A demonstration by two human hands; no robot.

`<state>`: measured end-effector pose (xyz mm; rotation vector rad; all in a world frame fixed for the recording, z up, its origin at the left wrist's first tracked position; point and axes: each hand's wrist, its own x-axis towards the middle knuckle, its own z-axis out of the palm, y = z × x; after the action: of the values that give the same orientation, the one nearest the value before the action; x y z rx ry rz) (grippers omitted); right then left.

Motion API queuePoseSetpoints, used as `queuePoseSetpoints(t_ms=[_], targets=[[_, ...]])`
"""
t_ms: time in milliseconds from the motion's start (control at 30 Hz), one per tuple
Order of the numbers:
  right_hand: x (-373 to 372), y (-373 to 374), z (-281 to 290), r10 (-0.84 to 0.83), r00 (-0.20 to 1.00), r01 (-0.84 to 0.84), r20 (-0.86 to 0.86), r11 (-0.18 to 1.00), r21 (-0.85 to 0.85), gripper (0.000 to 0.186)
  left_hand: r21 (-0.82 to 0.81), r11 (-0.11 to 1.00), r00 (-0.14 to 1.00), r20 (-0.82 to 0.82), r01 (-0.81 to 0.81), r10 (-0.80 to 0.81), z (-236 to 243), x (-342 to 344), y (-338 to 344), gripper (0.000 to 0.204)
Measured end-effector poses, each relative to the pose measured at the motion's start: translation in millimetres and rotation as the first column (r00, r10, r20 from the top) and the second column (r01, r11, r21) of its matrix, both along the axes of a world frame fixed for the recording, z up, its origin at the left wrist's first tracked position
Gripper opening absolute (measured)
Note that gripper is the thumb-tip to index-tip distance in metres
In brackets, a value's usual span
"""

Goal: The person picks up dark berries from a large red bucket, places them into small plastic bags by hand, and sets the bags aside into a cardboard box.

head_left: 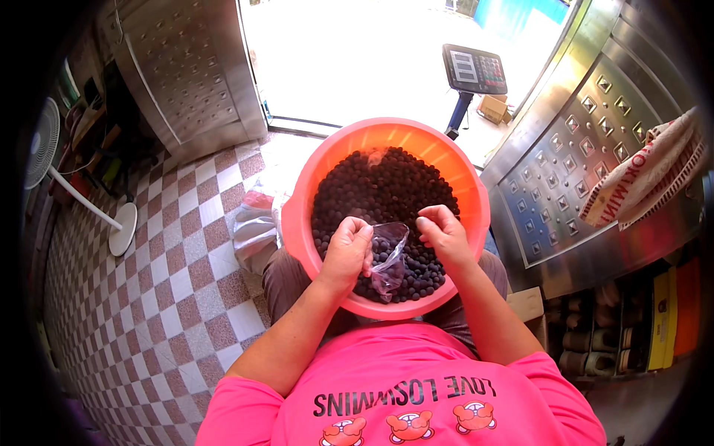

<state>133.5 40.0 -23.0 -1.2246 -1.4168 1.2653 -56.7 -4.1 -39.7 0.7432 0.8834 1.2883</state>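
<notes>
A large pink-orange basin (291,227) rests at my lap between my knees, with many small round dark berries or beads (387,182) in it. Over its near half, my left hand (345,251) is closed on the edge of a clear plastic bag (391,260). The bag hangs down over the dark balls, its mouth partly open toward the right; whether any balls lie inside it I cannot tell. Just right of the bag, my right hand (446,235) is raised with thumb and fingers pinched together. What it pinches, if anything, is too small to make out.
A scale with a keypad display (474,68) stands beyond the basin at the doorway. White plastic bags (255,223) lie against the basin's left side. A white fan (123,229) stands far left on the checkered floor. Metal doors (573,171), a hanging cloth (645,175) and shoes (595,338) are at right.
</notes>
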Motion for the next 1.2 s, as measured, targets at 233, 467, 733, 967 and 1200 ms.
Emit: queuePoseSetpoints(t_ms=[233,467,733,967,1200], targets=[[-20.0,7.1,0.6,0.233,0.868,-0.287,0.438,0.956,0.059,0.027,0.012,0.999,0.999,-0.008,0.038,-0.038,1.7,-1.1,-1.5,0.009],[-17.4,10.6,12.9,0.147,0.980,-0.164,0.137,0.979,0.117,0.006,0.048,0.994,0.992,-0.094,0.093,-0.089,4.8,1.0,-2.2,0.008],[-10.2,-2.6,35.0,0.000,0.989,-0.031,0.148,0.978,0.204,0.005,0.537,0.831,0.285,-0.827,0.143,0.485,5.8,-9.7,-0.2,0.005],[-3.0,-6.7,27.6,-0.068,0.992,0.032,0.109,0.952,0.303,0.005,0.008,0.998,0.558,-0.829,0.061,-0.027,44.2,-20.4,5.0,0.009],[0.8,-16.1,50.5,0.103,0.955,-0.083,-0.278,0.993,0.082,0.008,-0.147,0.985,0.844,-0.514,0.087,-0.151,76.2,-28.1,10.2,0.017]])
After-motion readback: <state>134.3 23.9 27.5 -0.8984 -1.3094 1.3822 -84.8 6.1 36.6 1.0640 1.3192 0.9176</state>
